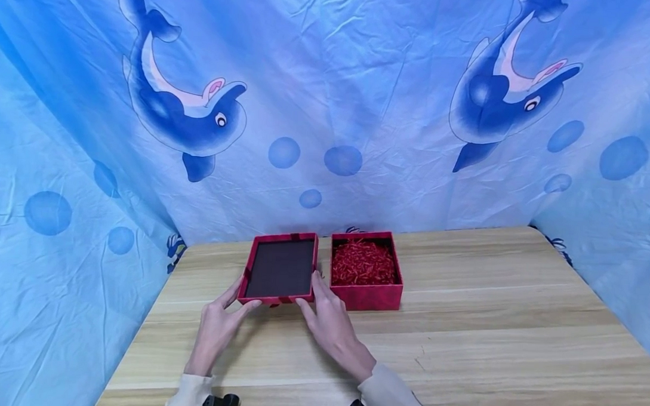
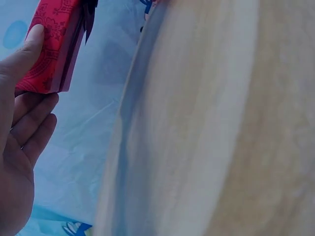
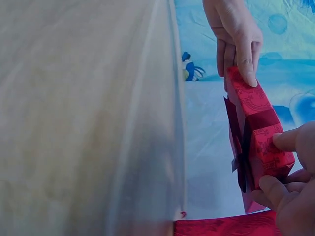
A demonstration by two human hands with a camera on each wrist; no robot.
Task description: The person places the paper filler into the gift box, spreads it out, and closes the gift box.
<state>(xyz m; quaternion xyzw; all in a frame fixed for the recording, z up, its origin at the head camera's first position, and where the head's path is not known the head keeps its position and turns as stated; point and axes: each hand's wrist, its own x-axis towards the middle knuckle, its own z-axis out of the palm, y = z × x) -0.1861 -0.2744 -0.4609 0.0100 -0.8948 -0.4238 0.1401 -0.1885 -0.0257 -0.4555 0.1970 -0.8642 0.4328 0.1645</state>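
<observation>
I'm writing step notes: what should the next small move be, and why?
Probably turn the red lid over: the left hand and right hand grip its near corners, its hollow side faces up, and the open box with red shredded filling stands to its right, so the lid would need flipping to cover it.

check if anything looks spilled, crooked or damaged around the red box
A tiny red speck shows beside the red box in the right wrist view, perhaps a stray shred of its filler; too small to be sure. Nothing else stands out: the left hand and right hand hold the lid.
</observation>
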